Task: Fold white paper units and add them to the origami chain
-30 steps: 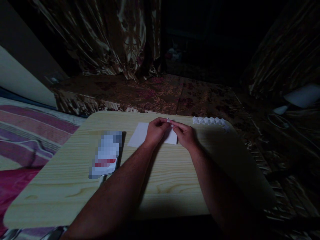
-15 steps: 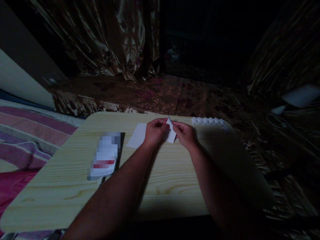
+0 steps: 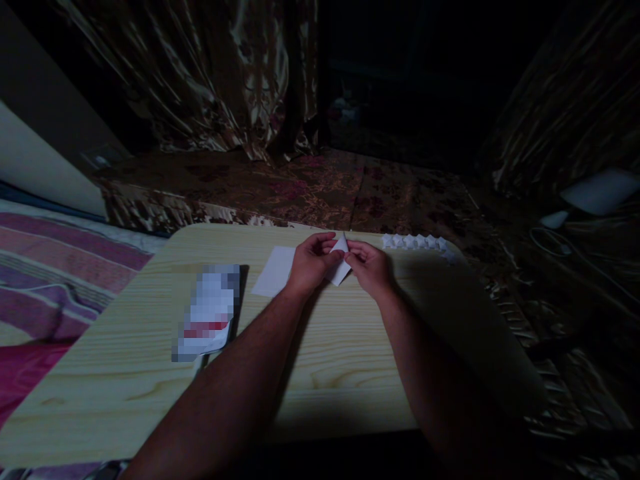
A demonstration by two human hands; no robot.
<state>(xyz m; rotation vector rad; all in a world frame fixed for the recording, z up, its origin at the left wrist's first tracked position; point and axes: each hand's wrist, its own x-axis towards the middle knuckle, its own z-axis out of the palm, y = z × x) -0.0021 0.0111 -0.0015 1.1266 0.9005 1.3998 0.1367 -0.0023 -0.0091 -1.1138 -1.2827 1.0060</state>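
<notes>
Between my two hands, over the far middle of the table, is a folded piece of white paper [image 3: 339, 270] with a pointed top. My left hand [image 3: 314, 262] pinches its left side, thumb on the near face. On the right side my right hand [image 3: 367, 267] grips it too, and the two thumbs nearly meet. A flat white sheet [image 3: 273, 270] lies on the table just left of my left hand, partly covered by it. Several small white folded paper stars [image 3: 410, 241] sit in a row near the far right edge, beyond my right hand.
The light wood table [image 3: 345, 353] has rounded corners. A phone-like device with a blurred-out screen [image 3: 207, 310] stands at the left, a cable at its base. Beyond are a striped bed cover [image 3: 60, 257], a patterned ledge [image 3: 280, 190], curtains [image 3: 240, 73] and a white lamp [image 3: 600, 193].
The folded paper has turned and narrowed: its right flap has come inward, giving a slimmer pointed shape. My thumbs have moved closer together. The stars and the flat sheet stay put.
</notes>
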